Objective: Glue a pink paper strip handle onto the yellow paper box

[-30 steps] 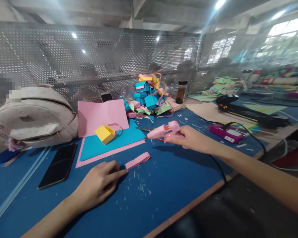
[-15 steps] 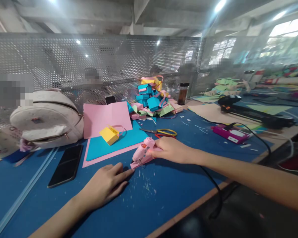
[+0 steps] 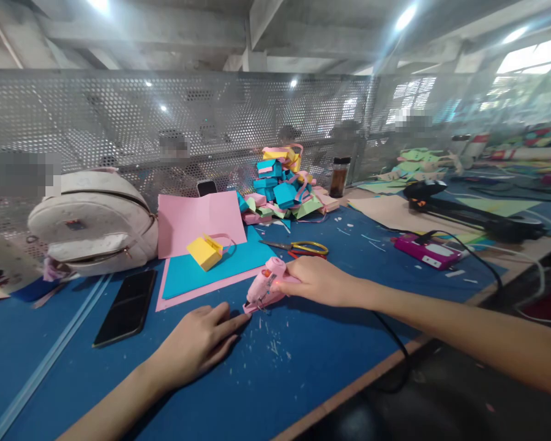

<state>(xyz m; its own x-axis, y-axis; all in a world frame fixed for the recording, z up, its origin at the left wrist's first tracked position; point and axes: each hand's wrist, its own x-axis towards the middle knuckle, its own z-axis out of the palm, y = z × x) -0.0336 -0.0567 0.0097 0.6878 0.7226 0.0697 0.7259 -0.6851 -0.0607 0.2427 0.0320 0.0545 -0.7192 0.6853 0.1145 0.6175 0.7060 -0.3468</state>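
A pink hot glue gun (image 3: 267, 283) is gripped in my right hand (image 3: 319, 278), its nozzle tilted down toward the tabletop. Under the nozzle lies a pink paper piece (image 3: 248, 309), mostly hidden by the gun. My left hand (image 3: 206, 337) rests on the blue table with fingers stretched out. Its index fingertip touches the near end of that pink piece. Just beyond the hands, a yellow paper box with a pink strip handle (image 3: 204, 252) sits on blue (image 3: 183, 286) and pink sheets (image 3: 188, 214). Scissors (image 3: 298, 247) with yellow and red handles lie behind the glue gun.
Paper boxes (image 3: 275, 190) are piled at the back beside a dark bottle (image 3: 340, 176). To the left are a phone (image 3: 126, 308) and a white backpack (image 3: 96, 226). A purple power strip (image 3: 427, 251) with cords lies right. A mesh partition (image 3: 229, 116) stands behind.
The view has shifted slightly, moving the scene a little to the right. Both hands and the glue gun keep nearly the same position at the pink paper piece.
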